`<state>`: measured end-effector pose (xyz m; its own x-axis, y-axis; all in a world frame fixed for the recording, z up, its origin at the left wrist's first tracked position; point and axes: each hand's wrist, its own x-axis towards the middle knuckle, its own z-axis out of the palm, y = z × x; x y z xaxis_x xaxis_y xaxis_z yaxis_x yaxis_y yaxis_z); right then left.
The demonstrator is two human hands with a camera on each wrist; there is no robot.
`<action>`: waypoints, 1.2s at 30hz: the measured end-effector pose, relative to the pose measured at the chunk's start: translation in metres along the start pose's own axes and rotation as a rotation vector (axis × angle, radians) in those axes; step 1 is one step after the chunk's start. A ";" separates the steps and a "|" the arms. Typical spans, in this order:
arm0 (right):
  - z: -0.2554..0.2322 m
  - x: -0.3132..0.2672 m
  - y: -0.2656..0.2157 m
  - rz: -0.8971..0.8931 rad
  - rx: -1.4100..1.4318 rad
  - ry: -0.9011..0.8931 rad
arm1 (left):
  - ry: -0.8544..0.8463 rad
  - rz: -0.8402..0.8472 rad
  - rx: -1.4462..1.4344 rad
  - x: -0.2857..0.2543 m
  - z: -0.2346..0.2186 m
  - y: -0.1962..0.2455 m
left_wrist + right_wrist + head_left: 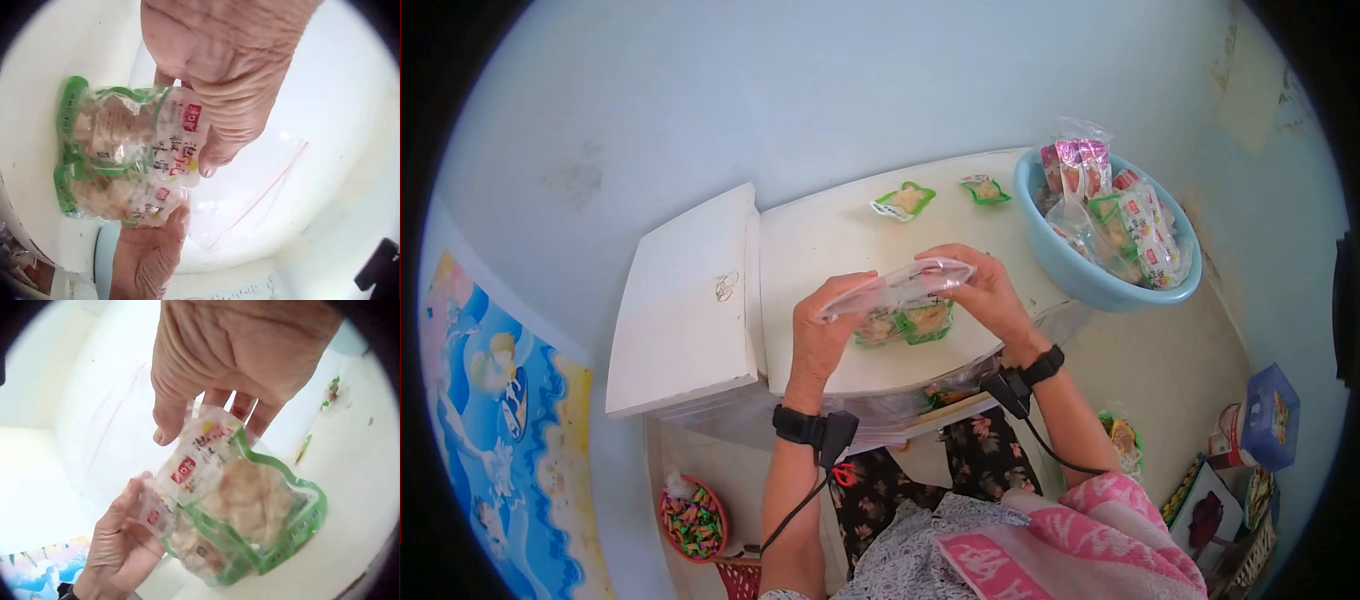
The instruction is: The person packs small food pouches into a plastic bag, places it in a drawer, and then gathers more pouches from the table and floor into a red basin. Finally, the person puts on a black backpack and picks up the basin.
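Both hands hold a clear zip bag (895, 290) with a red line along its mouth, raised over the white tabletop. Two green-edged snack packets (112, 131) with pale food inside hang side by side from the same grip. My left hand (825, 325) pinches one side, its thumb lying over the white printed end of a packet. On the other side, my right hand (992, 300) pinches with thumb and fingers near the other packet's printed end (203, 453). The packets' green ends point down toward the table.
Two similar loose packets (905, 201) (985, 190) lie at the table's back. A blue basin (1100, 285) full of bagged snacks stands at the right. To the left is a raised white panel (685, 300). On the floor sits a red tub (722, 520) of wrapped sweets.
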<state>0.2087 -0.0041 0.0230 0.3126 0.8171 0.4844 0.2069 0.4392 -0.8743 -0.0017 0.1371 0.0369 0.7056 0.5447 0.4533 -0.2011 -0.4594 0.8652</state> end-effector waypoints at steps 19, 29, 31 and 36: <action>-0.007 0.024 -0.057 -0.039 0.029 0.157 | 0.182 0.118 -0.113 0.020 -0.009 0.049; -0.008 0.018 -0.061 0.005 0.035 0.064 | 0.125 0.079 -0.077 0.013 -0.011 0.055; -0.009 0.024 -0.060 -0.051 -0.025 0.097 | 0.141 0.087 -0.084 0.015 -0.012 0.056; -0.007 0.011 -0.050 -0.047 0.001 0.120 | 0.089 0.039 -0.185 0.004 -0.009 0.042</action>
<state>0.2083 -0.0199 0.0724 0.4108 0.7451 0.5254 0.2229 0.4766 -0.8504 -0.0130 0.1265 0.0767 0.6334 0.5931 0.4970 -0.3540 -0.3489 0.8677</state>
